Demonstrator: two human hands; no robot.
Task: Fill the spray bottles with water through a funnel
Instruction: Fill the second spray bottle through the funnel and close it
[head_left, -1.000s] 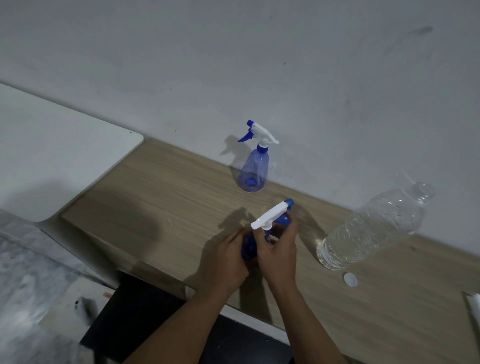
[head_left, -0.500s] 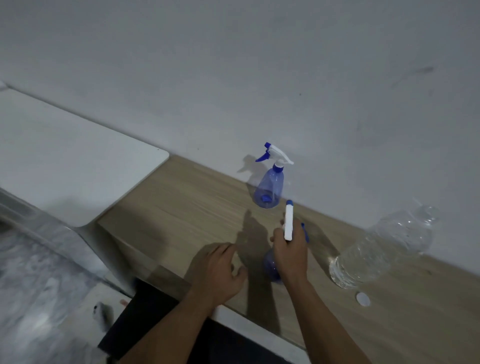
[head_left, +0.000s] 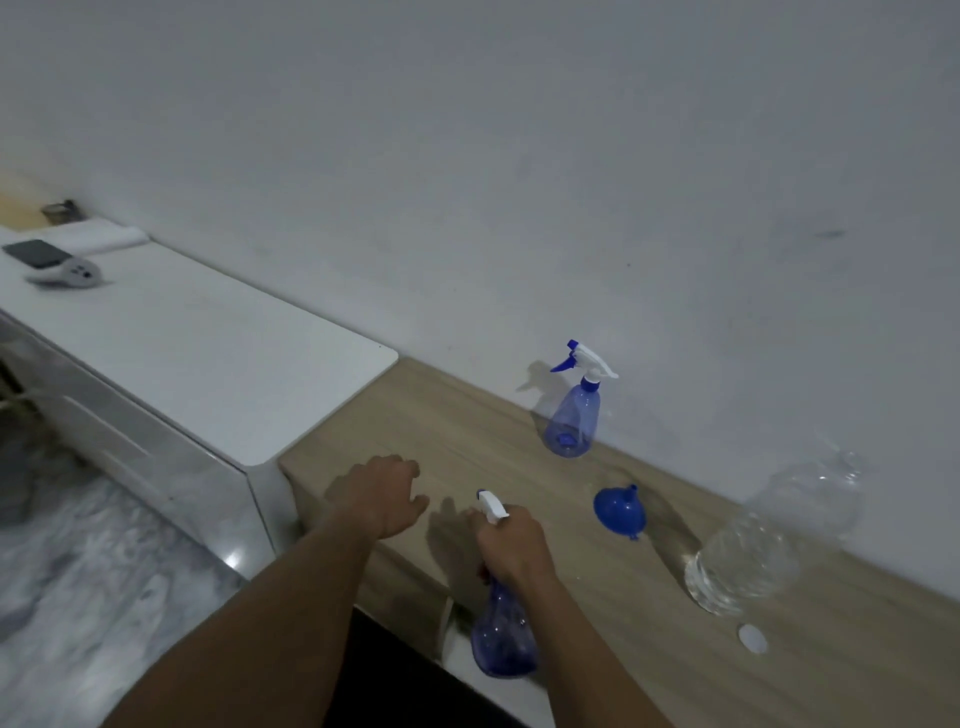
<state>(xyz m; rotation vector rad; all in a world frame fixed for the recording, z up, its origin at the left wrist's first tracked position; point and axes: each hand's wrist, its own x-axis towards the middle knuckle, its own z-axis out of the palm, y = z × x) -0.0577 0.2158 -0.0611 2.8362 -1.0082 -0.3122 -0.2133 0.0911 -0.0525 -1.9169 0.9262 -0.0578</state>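
My right hand (head_left: 511, 548) grips the white trigger head and neck of a blue spray bottle (head_left: 503, 642), lifted over the near edge of the wooden counter (head_left: 467, 431). My left hand (head_left: 382, 496) hovers over the counter with loosely curled fingers, holding nothing. A second blue spray bottle (head_left: 571, 415) stands upright by the wall. A blue funnel (head_left: 619, 512) lies on its side between the two bottles. A large clear water bottle (head_left: 769, 540), uncapped, stands at the right, and its white cap (head_left: 751, 638) lies in front of it.
A white cabinet top (head_left: 208, 353) adjoins the counter on the left, with a small white device (head_left: 52, 262) on it. The white wall (head_left: 519, 182) runs along the back. A grey marbled floor (head_left: 78, 597) lies below left.
My left hand let go of the bottle and moved left. My right hand carried the bottle toward me, past the counter's near edge. The funnel, hidden before, is now in view.
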